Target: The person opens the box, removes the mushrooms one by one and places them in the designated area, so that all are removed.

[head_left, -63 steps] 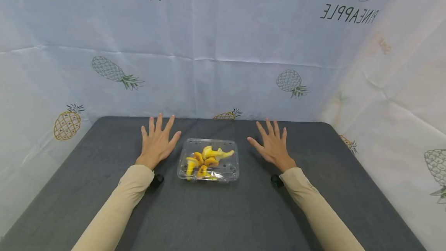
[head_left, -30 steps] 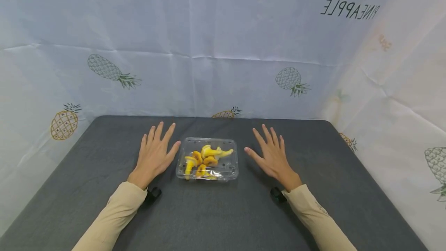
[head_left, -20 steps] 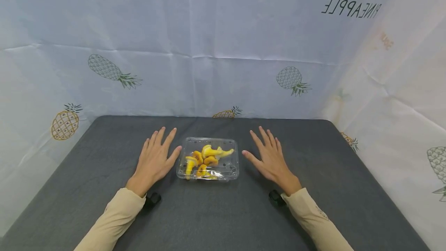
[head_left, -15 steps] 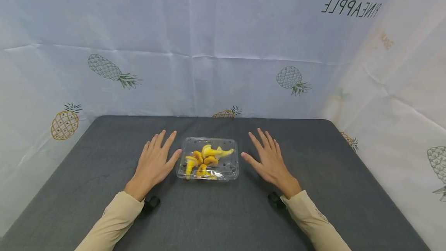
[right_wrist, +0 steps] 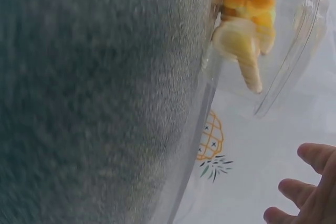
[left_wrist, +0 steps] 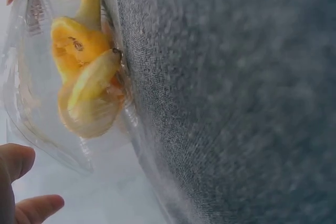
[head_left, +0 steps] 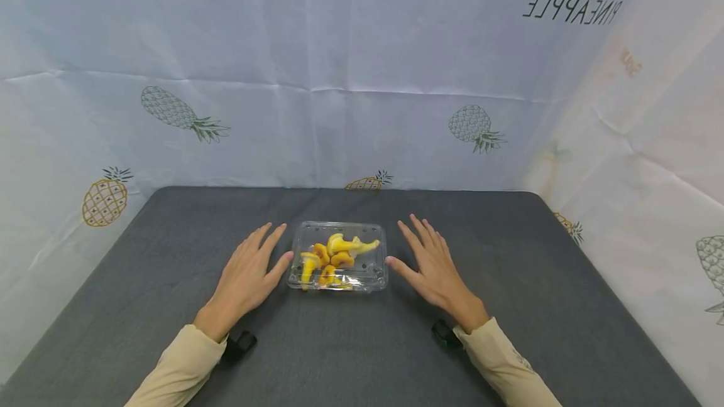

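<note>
Your left hand point(head_left: 244, 276) lies flat on the tabletop point(head_left: 141, 250), palm down, fingers straight and spread, holding nothing. Its thumb tip sits right at the left wall of the clear plastic clamshell box point(head_left: 370, 267); can't tell from the head view whether it actually touches.

Your right hand point(head_left: 431, 271) mirrors it on the other side: flat, fingers extended, nothing in its grip, thumb tip just beside the box's right wall. Contact there is also unclear.

The box sits between your two hands, mid-tabletop, a little toward the far half, lid closed. Inside are yellow-orange mushroom pieces point(head_left: 334, 256), piled loosely toward the left and centre.

Left wrist view: box wall point(left_wrist: 31, 114) close up with the pieces point(left_wrist: 86, 77) pressed against the plastic, two fingertips point(left_wrist: 39, 207) at the frame's lower left, apart from the box. Right wrist view: same box point(right_wrist: 294, 51) from the other side, fingertips point(right_wrist: 315, 156) at lower right, clear of it.

Beige sleeves point(head_left: 181, 363) cover both forearms. Pineapple-print sheet point(head_left: 362, 80) hangs behind and to the right.
</note>
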### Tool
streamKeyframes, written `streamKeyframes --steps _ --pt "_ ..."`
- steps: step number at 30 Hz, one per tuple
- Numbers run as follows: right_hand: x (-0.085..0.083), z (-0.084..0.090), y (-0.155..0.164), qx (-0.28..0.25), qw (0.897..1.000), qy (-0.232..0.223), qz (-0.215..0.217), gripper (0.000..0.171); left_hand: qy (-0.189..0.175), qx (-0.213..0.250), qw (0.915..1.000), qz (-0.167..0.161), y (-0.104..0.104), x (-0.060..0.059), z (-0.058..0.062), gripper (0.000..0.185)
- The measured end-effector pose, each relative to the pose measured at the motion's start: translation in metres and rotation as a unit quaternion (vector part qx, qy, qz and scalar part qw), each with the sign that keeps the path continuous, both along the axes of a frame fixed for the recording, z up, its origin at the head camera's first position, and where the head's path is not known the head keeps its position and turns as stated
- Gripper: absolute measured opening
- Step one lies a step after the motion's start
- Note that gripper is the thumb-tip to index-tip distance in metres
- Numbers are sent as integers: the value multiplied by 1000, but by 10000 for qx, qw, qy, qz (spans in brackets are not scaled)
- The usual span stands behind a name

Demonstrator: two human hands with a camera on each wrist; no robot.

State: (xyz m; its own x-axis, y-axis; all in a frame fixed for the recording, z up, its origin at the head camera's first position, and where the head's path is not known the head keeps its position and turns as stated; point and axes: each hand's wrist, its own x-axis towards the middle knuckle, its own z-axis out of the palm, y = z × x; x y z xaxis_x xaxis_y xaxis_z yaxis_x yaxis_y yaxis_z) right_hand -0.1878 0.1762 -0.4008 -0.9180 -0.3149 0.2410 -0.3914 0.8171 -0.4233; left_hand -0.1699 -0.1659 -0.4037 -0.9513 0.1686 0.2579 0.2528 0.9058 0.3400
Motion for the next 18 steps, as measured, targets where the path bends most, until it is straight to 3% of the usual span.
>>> streamKeyframes --steps 6,10,18 --pt "6 -2 -4 -33 10000 -8 59 77 -19 193 9998 -68 0 6 -1 59" --pt "10 -3 -5 -92 9999 -43 100 78 -215 401 9989 -134 1 10 -1 59" --pt "17 -5 -9 -415 9972 -589 190 83 -581 805 9949 -146 3 17 -2 57"
